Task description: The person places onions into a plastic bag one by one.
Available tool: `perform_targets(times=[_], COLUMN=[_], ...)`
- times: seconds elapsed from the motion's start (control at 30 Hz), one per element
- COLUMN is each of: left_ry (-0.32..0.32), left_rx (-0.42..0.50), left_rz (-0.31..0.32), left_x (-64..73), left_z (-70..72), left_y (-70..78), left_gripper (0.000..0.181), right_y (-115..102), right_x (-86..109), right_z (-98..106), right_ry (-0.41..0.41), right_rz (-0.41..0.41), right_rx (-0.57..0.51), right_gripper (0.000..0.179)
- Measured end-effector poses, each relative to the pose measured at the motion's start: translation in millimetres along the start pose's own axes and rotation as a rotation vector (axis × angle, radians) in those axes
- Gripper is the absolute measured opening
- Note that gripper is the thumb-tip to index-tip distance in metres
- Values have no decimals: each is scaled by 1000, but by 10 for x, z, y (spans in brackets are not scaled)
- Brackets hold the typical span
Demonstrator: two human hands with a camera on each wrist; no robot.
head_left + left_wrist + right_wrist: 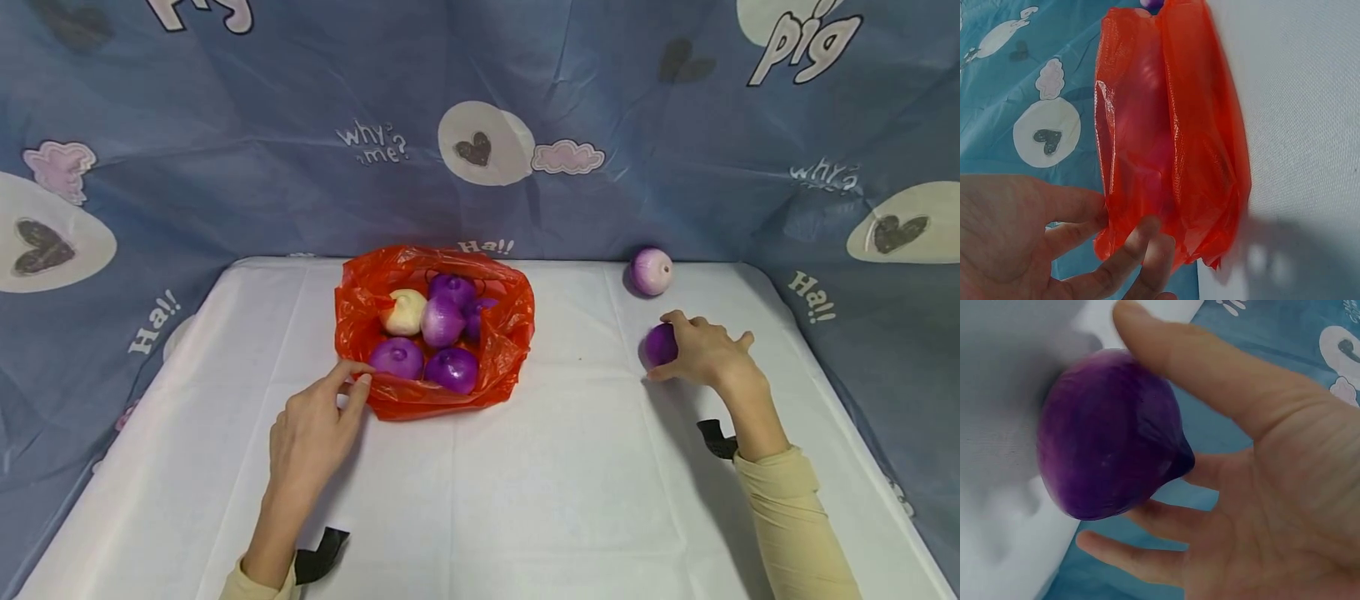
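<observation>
In the head view my left hand (315, 433) is at the near left corner of a red plastic bag (502, 367), pinching its rim between thumb and fingers. The left wrist view shows the fingertips (1147, 234) against the crinkled red film. Inside the opened bag sit several purple onions (397, 357) and a pale yellow onion (405, 313). On the right, my right hand (708, 350) spreads around a purple onion (661, 345) on the table. Its thumb passes along one side of this onion in the right wrist view, with fairly straight fingers partly hidden behind it.
A paler purple-white onion (651, 272) lies at the back right of the white-covered table (555, 483). Blue printed cloth (300, 192) hangs behind the table and along its sides. Black straps (321, 556) show beside both wrists.
</observation>
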State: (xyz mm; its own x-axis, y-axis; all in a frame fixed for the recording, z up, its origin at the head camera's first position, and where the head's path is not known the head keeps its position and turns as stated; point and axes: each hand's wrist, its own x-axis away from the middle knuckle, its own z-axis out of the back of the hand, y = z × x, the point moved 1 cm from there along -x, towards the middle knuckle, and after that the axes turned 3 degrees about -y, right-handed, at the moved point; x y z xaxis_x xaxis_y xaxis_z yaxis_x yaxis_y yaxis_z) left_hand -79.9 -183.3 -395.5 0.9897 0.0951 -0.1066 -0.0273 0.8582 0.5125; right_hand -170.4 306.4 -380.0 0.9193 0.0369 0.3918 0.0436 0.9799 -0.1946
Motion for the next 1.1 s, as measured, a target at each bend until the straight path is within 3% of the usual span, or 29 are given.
perform_targets(times=[0.5, 1.1], left_ry=[11, 3], left_rx=[-2, 11], left_rz=[3, -6], left_x=[15, 3], left_z=[0, 14], left_y=[-14, -6], left_gripper=[21, 24], right_y=[-41, -359], right_x=[-10, -20], right_z=[-16, 13], right_ry=[53, 137], right_rz=[3, 87], right_rx=[-26, -47], right_gripper=[103, 100])
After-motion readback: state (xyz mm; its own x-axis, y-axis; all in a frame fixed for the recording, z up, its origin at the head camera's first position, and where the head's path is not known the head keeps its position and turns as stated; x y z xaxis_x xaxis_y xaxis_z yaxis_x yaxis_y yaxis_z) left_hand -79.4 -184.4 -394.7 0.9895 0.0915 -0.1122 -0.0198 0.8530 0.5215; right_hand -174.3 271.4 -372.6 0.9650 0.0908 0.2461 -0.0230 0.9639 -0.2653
